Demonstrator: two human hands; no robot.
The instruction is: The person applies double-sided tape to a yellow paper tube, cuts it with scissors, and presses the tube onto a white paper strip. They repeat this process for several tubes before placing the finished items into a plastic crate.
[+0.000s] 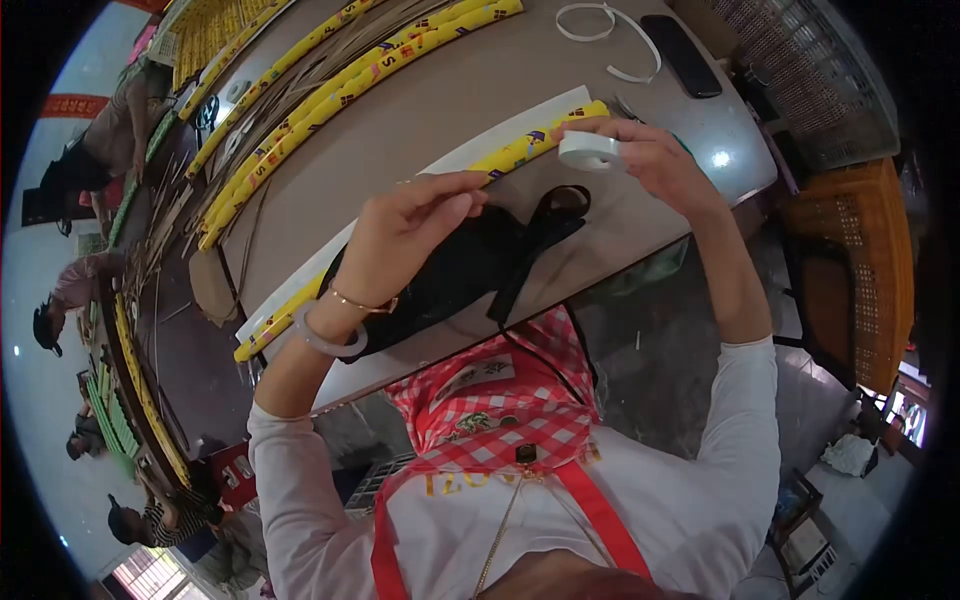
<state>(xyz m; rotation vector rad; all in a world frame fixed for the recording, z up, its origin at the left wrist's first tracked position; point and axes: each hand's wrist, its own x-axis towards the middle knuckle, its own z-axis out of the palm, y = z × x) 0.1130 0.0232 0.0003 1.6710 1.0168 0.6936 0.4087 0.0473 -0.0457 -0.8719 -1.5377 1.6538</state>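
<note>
A yellow roll with a colourful print [515,153] lies slantwise along the table's near side, a white sheet edge [440,163] showing along its back. My right hand [665,165] holds a roll of white tape [590,151] between thumb and fingers at the yellow roll's right end. My left hand [415,225] hangs over the middle of the same roll, thumb and fingers pinched together near its surface; whatever is between them is too small to make out. Under my left hand, a black cloth item with a strap [450,285] lies on the table.
More yellow printed rolls [340,90] and thin brown strips [300,70] lie across the table's far left. A phone [681,57] and a loose white strip [650,50] are at the far right. Other people [165,510] work at the left. A wooden chair [860,270] stands right.
</note>
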